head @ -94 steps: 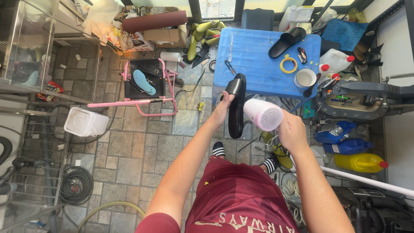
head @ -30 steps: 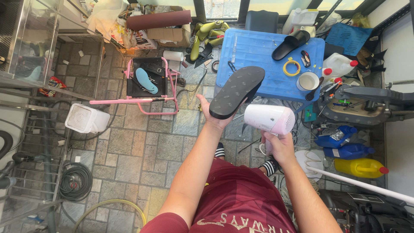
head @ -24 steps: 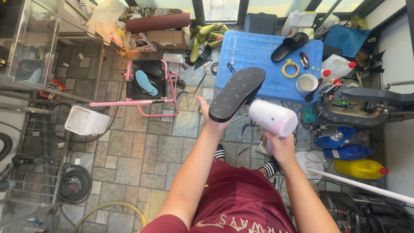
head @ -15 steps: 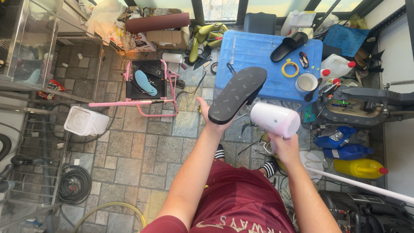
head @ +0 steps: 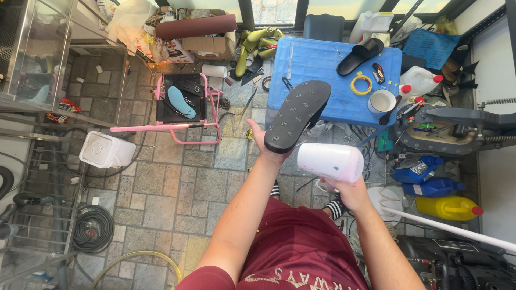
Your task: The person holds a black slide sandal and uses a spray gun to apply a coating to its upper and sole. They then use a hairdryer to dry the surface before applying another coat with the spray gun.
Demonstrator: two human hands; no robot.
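Observation:
My left hand [head: 267, 149] grips a black slipper [head: 297, 115] by its heel end, sole side turned up toward me. My right hand [head: 350, 194] holds a white hair dryer [head: 329, 161] by its handle, its barrel lying level just below and right of the slipper. Both are raised in front of a low blue plastic table [head: 314, 64]. On that table lies a second black slipper [head: 359, 56], beside a yellow tape ring [head: 361, 84] and a white cup [head: 382, 100].
A pink metal stand [head: 183, 126] with a light-blue insole [head: 180, 102] is at the left on the stone-tile floor. A white bucket [head: 106, 151], coiled hose [head: 92, 229], blue and yellow jugs [head: 435, 188] and a grey machine [head: 451, 129] crowd the sides.
The slipper was turned from edge-on to sole-up. The hair dryer's barrel has swung slightly and now lies level under the slipper's right side.

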